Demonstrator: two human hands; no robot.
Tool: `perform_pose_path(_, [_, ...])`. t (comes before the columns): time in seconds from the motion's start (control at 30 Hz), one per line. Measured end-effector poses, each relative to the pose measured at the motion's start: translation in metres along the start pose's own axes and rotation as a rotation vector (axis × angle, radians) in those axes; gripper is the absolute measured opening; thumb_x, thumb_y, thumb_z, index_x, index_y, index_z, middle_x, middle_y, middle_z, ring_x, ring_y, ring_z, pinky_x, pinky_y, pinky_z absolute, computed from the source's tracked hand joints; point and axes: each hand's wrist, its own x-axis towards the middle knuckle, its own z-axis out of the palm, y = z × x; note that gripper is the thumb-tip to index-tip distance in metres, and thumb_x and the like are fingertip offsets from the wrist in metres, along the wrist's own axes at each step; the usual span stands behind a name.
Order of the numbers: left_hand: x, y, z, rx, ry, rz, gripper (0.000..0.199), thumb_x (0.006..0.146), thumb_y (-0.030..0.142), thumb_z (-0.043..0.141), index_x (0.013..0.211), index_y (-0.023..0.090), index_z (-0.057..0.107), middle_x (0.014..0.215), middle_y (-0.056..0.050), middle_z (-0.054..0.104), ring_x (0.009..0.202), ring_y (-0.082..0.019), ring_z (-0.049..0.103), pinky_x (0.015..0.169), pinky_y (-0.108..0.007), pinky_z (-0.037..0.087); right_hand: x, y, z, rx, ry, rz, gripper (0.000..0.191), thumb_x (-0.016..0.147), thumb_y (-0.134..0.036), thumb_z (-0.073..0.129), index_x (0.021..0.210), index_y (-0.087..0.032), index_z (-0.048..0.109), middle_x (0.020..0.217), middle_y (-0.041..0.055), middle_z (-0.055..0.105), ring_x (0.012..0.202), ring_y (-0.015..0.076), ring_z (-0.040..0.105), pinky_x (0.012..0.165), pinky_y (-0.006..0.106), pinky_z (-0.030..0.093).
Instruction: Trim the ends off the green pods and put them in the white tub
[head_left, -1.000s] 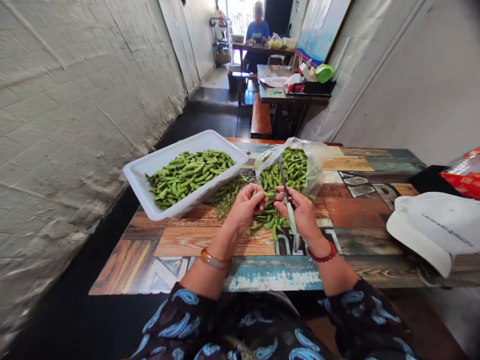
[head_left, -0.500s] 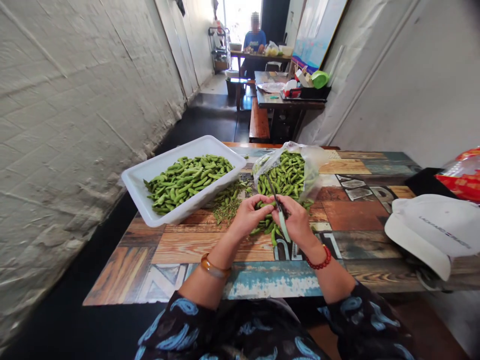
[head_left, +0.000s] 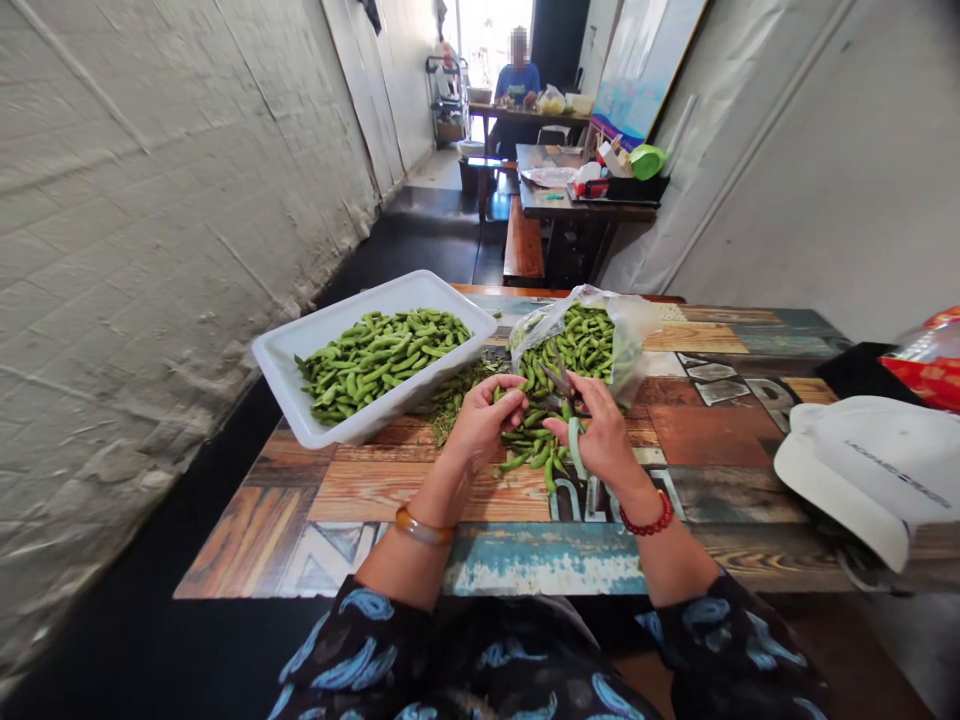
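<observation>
My left hand pinches a green edamame pod between thumb and fingers. In my right hand is a pair of scissors with pale green handles, its blades parted and pointing up and away. Under and between my hands lies a loose heap of edamame pods on the table. Just beyond them, a clear plastic bag lies open, full of more pods. To the left, a white plastic tub holds a large pile of pods. Trimmed stem bits are scattered beside the tub.
On the right of the patchwork-patterned table sit a white cap and a red packet. Farther back are a second table, a bench and a seated person in blue. Walls run along both sides.
My hands have moved apart, the left one slightly left with a pod. The scissors have opened and shifted right with my right hand. The view has turned slightly.
</observation>
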Motion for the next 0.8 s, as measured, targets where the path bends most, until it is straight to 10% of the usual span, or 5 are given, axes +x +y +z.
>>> perform_pose_path(0.8, [-0.0052,-0.0022,0.0054,0.034,-0.103,0.0,0.03,0.069,0.035,0.08,0.079,0.014,0.06,0.05,0.009,0.043,0.04,-0.002,0.028,0.042,-0.018,0.017,-0.0038,0.0042,0.0026,0.022,-0.161,-0.23,0.054,0.09,-0.035,0.068,0.139,-0.022,0.051,0.114,0.0126,0.068,0.101,0.0259,0.067,0.086,0.04,0.058])
